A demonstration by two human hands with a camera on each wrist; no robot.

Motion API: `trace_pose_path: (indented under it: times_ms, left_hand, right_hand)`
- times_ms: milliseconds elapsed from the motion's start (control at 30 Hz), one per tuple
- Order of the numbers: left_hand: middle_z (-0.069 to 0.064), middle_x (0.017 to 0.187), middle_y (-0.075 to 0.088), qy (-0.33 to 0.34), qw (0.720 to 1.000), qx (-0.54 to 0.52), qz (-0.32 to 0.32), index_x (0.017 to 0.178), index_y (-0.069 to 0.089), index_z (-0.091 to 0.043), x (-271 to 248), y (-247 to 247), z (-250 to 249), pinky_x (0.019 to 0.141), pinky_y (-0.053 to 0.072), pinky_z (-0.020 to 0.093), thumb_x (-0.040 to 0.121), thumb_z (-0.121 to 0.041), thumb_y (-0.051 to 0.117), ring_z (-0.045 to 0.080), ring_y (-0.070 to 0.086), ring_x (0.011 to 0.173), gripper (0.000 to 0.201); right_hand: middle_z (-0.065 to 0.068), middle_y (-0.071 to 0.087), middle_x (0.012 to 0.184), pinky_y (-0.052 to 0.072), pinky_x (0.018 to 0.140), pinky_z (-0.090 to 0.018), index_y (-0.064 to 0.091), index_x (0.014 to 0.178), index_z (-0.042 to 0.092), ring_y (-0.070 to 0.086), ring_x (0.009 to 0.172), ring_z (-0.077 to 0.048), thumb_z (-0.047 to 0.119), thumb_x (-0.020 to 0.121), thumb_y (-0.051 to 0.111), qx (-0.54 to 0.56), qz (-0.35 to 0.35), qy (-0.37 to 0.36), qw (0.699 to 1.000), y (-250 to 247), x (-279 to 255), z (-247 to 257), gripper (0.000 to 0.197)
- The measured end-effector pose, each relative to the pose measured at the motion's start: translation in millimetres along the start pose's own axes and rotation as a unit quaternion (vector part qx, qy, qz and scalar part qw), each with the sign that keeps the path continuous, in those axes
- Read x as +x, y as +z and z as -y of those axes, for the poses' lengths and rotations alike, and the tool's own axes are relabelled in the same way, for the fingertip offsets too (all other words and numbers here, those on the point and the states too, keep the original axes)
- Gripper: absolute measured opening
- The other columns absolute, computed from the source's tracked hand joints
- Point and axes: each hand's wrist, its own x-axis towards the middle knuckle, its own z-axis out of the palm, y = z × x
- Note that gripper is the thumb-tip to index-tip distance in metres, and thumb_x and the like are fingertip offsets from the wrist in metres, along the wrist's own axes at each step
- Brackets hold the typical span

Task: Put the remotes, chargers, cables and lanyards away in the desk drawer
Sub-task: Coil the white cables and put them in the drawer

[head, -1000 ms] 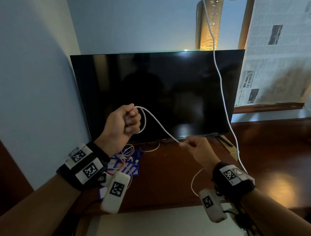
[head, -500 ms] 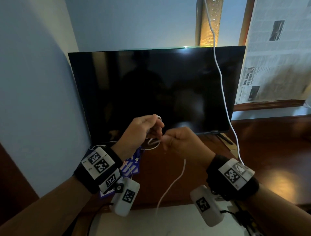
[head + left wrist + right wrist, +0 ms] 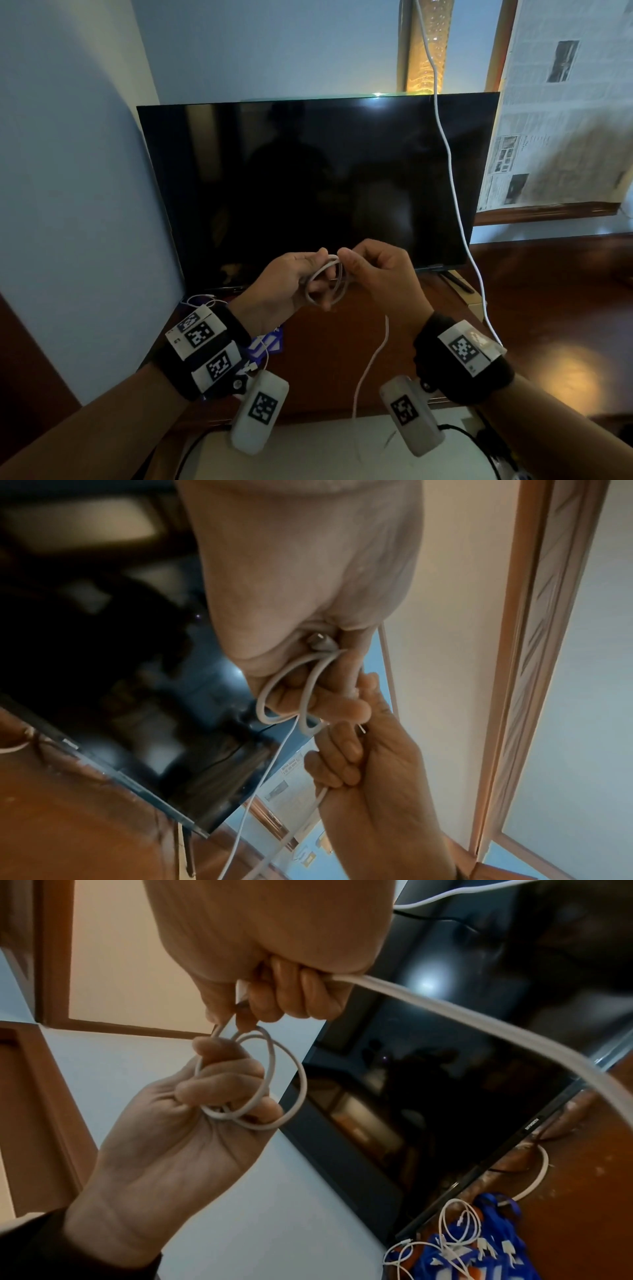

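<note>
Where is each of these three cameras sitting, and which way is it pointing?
Head: worn on the head, looking forward and down at the dark TV on the wooden desk; both forearms, left hand and right hand show.
Left wrist: along the left hand, towards the right hand and the TV.
Right wrist: along the right hand, towards the left hand, the TV and blue lanyards.
All three share the white cable coiled between both hands.
</note>
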Motion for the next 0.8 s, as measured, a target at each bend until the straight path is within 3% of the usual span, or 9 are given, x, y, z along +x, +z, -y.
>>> trace_pose_path:
  times_ms: [67, 167, 267, 333, 433, 567, 633, 700, 800]
  left_hand:
    - [-0.002, 0.053, 0.040, -0.003, 1.000, -0.027, 0.009, 0.077, 0.054, -0.010, -1.6, -1.4, -0.7, 0.066, 0.044, 0.030, 0.101, -0.032, 0.029, 0.015, 0.048, 0.052, 0.041]
    - [0.000, 0.055, 0.034, -0.004, 0.996, -0.082, 0.028, 0.071, 0.056, -0.013, -3.0, -4.1, -0.6, 0.075, 0.039, 0.037, 0.100, -0.036, 0.031, 0.014, 0.042, 0.050, 0.045]
    - [0.002, 0.056, 0.030, -0.012, 0.992, -0.116, 0.056, 0.070, 0.054, -0.014, -2.5, -7.1, -0.5, 0.082, 0.033, 0.043, 0.099, -0.046, 0.034, 0.014, 0.038, 0.051, 0.048]
    - [0.001, 0.058, 0.031, -0.008, 0.993, -0.104, 0.059, 0.070, 0.053, -0.015, -3.5, -6.8, -1.2, 0.078, 0.036, 0.038, 0.097, -0.044, 0.038, 0.014, 0.039, 0.053, 0.042]
    - [-0.003, 0.058, 0.039, -0.003, 0.997, -0.053, 0.050, 0.077, 0.050, -0.011, -5.1, -2.7, -4.1, 0.068, 0.042, 0.028, 0.097, -0.038, 0.034, 0.012, 0.045, 0.058, 0.037]
    - [-0.002, 0.058, 0.042, -0.008, 0.995, -0.079, 0.059, 0.083, 0.054, -0.008, -3.6, -7.1, -12.0, 0.069, 0.046, 0.029, 0.094, -0.035, 0.035, 0.014, 0.048, 0.059, 0.035]
    - [-0.002, 0.056, 0.037, -0.014, 0.993, -0.097, 0.059, 0.080, 0.054, -0.009, -3.9, -10.4, -16.2, 0.067, 0.045, 0.029, 0.093, -0.036, 0.037, 0.013, 0.042, 0.054, 0.034]
    - [-0.003, 0.054, 0.031, -0.022, 0.994, -0.092, 0.049, 0.071, 0.053, -0.014, -5.8, -10.3, -19.6, 0.063, 0.040, 0.030, 0.093, -0.037, 0.039, 0.012, 0.034, 0.048, 0.034]
    - [-0.005, 0.049, 0.027, -0.027, 0.997, -0.066, 0.010, 0.061, 0.048, -0.018, -7.6, -6.3, -20.8, 0.054, 0.035, 0.027, 0.097, -0.036, 0.041, 0.009, 0.024, 0.041, 0.041]
  right_hand:
    - [-0.026, 0.060, 0.086, 0.053, 0.063, -0.047, 0.056, 0.093, 0.005, 0.060, 0.073, -0.042, 0.036, 0.084, 0.059, 0.016, 0.014, 0.014, 1.000, 0.7, -0.9, 1.2, 0.032]
    - [-0.012, 0.064, 0.093, 0.055, 0.069, -0.036, 0.059, 0.099, 0.013, 0.065, 0.078, -0.028, 0.041, 0.087, 0.052, 0.012, 0.071, 0.040, 0.997, 1.8, -2.6, 1.5, 0.031]
    - [-0.018, 0.062, 0.081, 0.048, 0.062, -0.030, 0.063, 0.092, 0.004, 0.058, 0.066, -0.030, 0.043, 0.089, 0.049, 0.009, 0.091, 0.056, 0.994, 3.2, -1.9, 4.1, 0.042]
    - [-0.021, 0.059, 0.072, 0.045, 0.058, -0.029, 0.063, 0.083, 0.001, 0.054, 0.062, -0.029, 0.042, 0.087, 0.052, -0.002, 0.075, 0.051, 0.996, 3.0, 0.3, 8.4, 0.043]
    - [-0.031, 0.057, 0.071, 0.043, 0.056, -0.036, 0.061, 0.074, -0.003, 0.052, 0.059, -0.032, 0.040, 0.087, 0.057, -0.013, 0.045, 0.041, 0.998, 2.5, 3.0, 14.1, 0.044]
    - [-0.023, 0.061, 0.068, 0.048, 0.052, -0.039, 0.062, 0.077, -0.001, 0.057, 0.056, -0.035, 0.038, 0.089, 0.056, -0.007, 0.033, 0.039, 0.999, 7.3, 1.0, 22.0, 0.041]
    - [-0.030, 0.061, 0.075, 0.051, 0.059, -0.047, 0.062, 0.080, 0.002, 0.058, 0.063, -0.042, 0.037, 0.090, 0.053, 0.005, 0.045, 0.038, 0.998, 9.2, -0.1, 24.5, 0.038]
    - [-0.028, 0.060, 0.077, 0.050, 0.062, -0.042, 0.061, 0.080, 0.007, 0.058, 0.064, -0.034, 0.032, 0.093, 0.051, 0.002, 0.057, 0.038, 0.998, 9.5, 0.9, 24.4, 0.030]
    - [-0.027, 0.058, 0.079, 0.046, 0.064, -0.039, 0.062, 0.083, 0.007, 0.054, 0.067, -0.030, 0.042, 0.090, 0.051, -0.023, 0.080, 0.045, 0.996, 10.8, 2.8, 20.2, 0.037]
